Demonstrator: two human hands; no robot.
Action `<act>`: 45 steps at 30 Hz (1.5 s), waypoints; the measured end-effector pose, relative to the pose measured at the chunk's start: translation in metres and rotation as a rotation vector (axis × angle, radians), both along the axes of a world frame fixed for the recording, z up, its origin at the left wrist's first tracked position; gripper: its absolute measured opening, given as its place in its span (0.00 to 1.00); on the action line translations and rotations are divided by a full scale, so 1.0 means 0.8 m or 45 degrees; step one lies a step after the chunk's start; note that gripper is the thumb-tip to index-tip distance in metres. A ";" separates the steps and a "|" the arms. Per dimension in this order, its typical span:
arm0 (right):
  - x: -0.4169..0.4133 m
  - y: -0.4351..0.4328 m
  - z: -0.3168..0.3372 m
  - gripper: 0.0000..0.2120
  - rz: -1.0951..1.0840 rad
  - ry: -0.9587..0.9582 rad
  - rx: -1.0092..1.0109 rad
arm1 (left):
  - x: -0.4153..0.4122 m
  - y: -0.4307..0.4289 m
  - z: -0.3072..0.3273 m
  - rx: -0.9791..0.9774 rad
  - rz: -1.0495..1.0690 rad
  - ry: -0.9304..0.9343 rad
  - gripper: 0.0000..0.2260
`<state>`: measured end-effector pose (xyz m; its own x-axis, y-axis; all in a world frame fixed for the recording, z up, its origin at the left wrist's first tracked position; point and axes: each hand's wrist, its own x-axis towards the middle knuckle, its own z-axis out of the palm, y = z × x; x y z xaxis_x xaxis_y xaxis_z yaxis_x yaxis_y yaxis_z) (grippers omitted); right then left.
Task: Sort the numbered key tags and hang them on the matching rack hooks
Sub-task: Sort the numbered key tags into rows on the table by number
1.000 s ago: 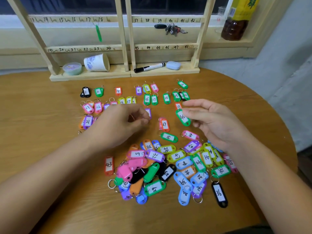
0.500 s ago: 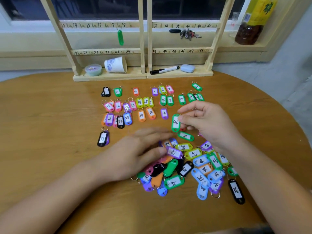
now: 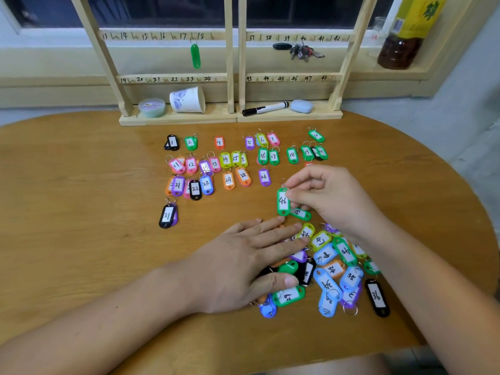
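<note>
**Tag 46 pinched above the pile**

Round wooden table (image 3: 81,239) fills the view, its far edge against a windowsill, and beyond both hands stands the pale wooden rack (image 3: 232,77) with handwritten numbers along its rails. One green tag (image 3: 195,56) hangs from the upper left rail near 17 and 18, and a bunch of metal keys (image 3: 300,51) lies behind the upper right rail.

Between rack and hands lie sorted rows of coloured plastic key tags (image 3: 235,158), numbers 1 up to 26 readable, with a black tag marked 31 (image 3: 167,216) set apart, out beyond the left hand.

Left hand (image 3: 243,266) lies flat, palm down, fingers spread, pressing on the near left part of the loose heap of mixed tags (image 3: 330,266). The heap spreads under the right forearm, and a black tag marked 36 (image 3: 377,297) sits at its near right edge.

Right hand (image 3: 330,196) is up beyond the heap, fingertips closed on the ring end of a green tag marked 46 (image 3: 283,202), which hangs upright. Just beneath it, another green tag (image 3: 300,213) lies on the wood; its number is hard to read.

On the rack's base: a paper cup on its side (image 3: 188,100), a small lidded tub (image 3: 152,107), a black marker (image 3: 265,108), a pale blue eraser (image 3: 301,106).
</note>
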<state>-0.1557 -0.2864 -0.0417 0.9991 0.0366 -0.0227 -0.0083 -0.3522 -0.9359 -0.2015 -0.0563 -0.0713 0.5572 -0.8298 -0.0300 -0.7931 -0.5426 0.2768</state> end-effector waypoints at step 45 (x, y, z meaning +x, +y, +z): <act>-0.057 -0.073 0.027 0.08 0.548 -0.017 -1.014 | 0.008 0.009 0.021 -0.579 0.377 0.175 0.08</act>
<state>-0.2016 -0.3447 -0.0203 0.9031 0.3854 -0.1895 0.2829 -0.8658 -0.4127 -0.1949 -0.0490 -0.0542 0.7845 -0.5850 0.2056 -0.5652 -0.5383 0.6251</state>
